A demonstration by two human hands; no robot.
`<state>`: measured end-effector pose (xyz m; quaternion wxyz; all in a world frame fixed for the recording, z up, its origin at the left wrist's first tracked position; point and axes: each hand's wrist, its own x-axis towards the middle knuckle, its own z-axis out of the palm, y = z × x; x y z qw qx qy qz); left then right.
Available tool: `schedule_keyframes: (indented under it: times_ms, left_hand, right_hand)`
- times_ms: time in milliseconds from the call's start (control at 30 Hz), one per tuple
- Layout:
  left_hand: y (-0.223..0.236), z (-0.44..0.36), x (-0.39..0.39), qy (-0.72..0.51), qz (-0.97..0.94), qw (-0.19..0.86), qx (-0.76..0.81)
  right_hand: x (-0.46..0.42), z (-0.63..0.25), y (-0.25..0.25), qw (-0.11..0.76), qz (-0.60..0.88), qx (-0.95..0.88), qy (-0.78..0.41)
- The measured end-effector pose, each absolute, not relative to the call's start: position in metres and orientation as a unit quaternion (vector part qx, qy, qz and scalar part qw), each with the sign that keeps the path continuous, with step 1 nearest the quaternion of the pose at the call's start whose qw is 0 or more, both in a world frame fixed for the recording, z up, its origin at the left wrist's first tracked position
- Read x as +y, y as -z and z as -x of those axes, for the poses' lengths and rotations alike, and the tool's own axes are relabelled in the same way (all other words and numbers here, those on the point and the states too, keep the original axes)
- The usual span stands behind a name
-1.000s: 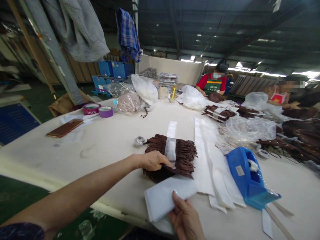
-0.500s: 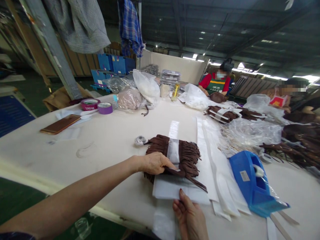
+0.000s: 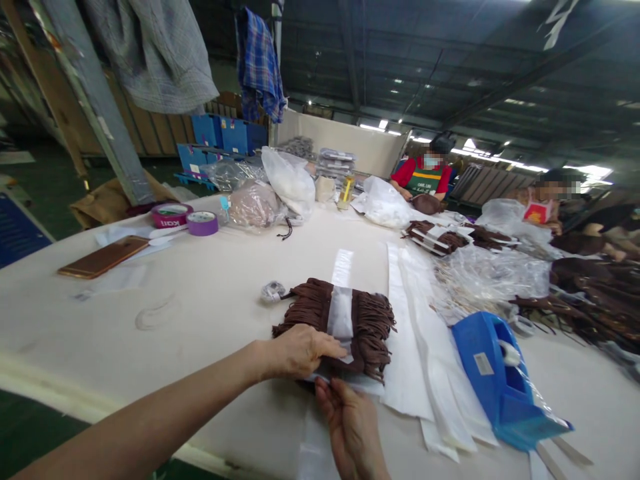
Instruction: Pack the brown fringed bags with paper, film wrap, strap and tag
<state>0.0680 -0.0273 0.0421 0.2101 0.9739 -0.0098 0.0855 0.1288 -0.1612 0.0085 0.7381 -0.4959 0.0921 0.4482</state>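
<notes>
A brown fringed bundle (image 3: 373,317), with a white band (image 3: 341,313) around its middle, lies on the table in front of me. My left hand (image 3: 300,350) rests on the bundle's near left side, its fingers stretched flat towards the band. Below it, my right hand (image 3: 353,423) pinches the edge of a folded white sheet (image 3: 367,385) at the bundle's near side. Most of that sheet is hidden under the bundle and my hands. A small clear-wrapped piece (image 3: 273,292) is attached by a cord at the bundle's left end.
To the right lie long white strips (image 3: 407,340) and a blue tape dispenser (image 3: 493,380). A phone (image 3: 104,257) and purple tape rolls (image 3: 203,223) sit at left. Plastic bags (image 3: 287,180) and more brown bundles (image 3: 437,237) lie farther back. Two people (image 3: 425,177) work across the table.
My right hand has moved up to the bundle's near edge, and the white sheet that stuck out there is now mostly tucked against it. My left hand's fingers lie flatter.
</notes>
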Motion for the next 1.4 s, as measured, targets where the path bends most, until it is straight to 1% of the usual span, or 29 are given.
schedule_keyframes:
  times_ms: [100, 200, 367, 433, 467, 500, 533, 600, 667, 733, 800, 900, 1000, 1167, 1300, 1400]
  left_hand:
    - [-0.032, -0.066, -0.035, -0.116, -0.979, 0.167, -0.032]
    - [-0.028, -0.062, -0.042, -0.129, -0.982, 0.131, -0.035]
    - [-0.022, -0.053, -0.047, -0.147, -0.984, 0.093, -0.048]
    - [-0.017, -0.05, -0.048, -0.15, -0.985, 0.071, -0.053]
    - [-0.014, -0.05, -0.049, -0.152, -0.985, 0.06, -0.052]
    - [-0.011, -0.05, -0.05, -0.155, -0.985, 0.05, -0.05]
    - [-0.009, -0.05, -0.051, -0.159, -0.985, 0.04, -0.046]
    - [-0.005, -0.05, -0.054, -0.172, -0.984, 0.026, -0.037]
    - [-0.002, -0.051, -0.057, -0.19, -0.981, 0.019, -0.025]
    - [0.0, -0.051, -0.059, -0.211, -0.977, 0.019, -0.017]
    - [0.003, -0.05, -0.06, -0.23, -0.973, 0.025, -0.014]
    - [0.006, -0.049, -0.061, -0.251, -0.967, 0.053, -0.014]
    - [0.002, -0.05, -0.063, -0.254, -0.965, 0.061, -0.018]
    - [-0.005, -0.054, -0.065, -0.272, -0.957, 0.072, -0.073]
    - [0.001, -0.052, -0.065, -0.288, -0.952, 0.079, -0.064]
    - [0.008, -0.051, -0.065, -0.287, -0.952, 0.088, -0.062]
  right_hand:
    - [-0.16, -0.132, -0.009, 0.735, 0.499, 0.077, -0.453]
    - [-0.157, -0.137, -0.012, 0.711, 0.517, 0.047, -0.474]
    - [-0.171, -0.144, -0.011, 0.625, 0.562, 0.0, -0.542]
    - [-0.186, -0.146, -0.011, 0.576, 0.589, -0.051, -0.564]
    - [-0.193, -0.147, -0.013, 0.556, 0.615, -0.095, -0.551]
    - [-0.2, -0.149, -0.016, 0.543, 0.65, -0.152, -0.51]
    - [-0.204, -0.151, -0.019, 0.537, 0.686, -0.225, -0.438]
    - [-0.207, -0.161, -0.028, 0.526, 0.718, -0.394, -0.228]
    - [-0.201, -0.174, -0.032, 0.466, 0.684, -0.56, -0.038]
    - [-0.193, -0.187, -0.026, 0.381, 0.634, -0.67, 0.069]
    - [-0.188, -0.196, -0.011, 0.327, 0.609, -0.714, 0.11]
    - [-0.19, -0.201, 0.015, 0.327, 0.595, -0.725, 0.116]
    - [-0.194, -0.204, 0.026, 0.344, 0.586, -0.728, 0.093]
    - [-0.197, -0.211, 0.021, 0.347, 0.574, -0.739, 0.063]
    - [-0.219, -0.208, 0.011, 0.343, 0.576, -0.74, 0.043]
    - [-0.238, -0.193, 0.003, 0.339, 0.603, -0.722, 0.0]
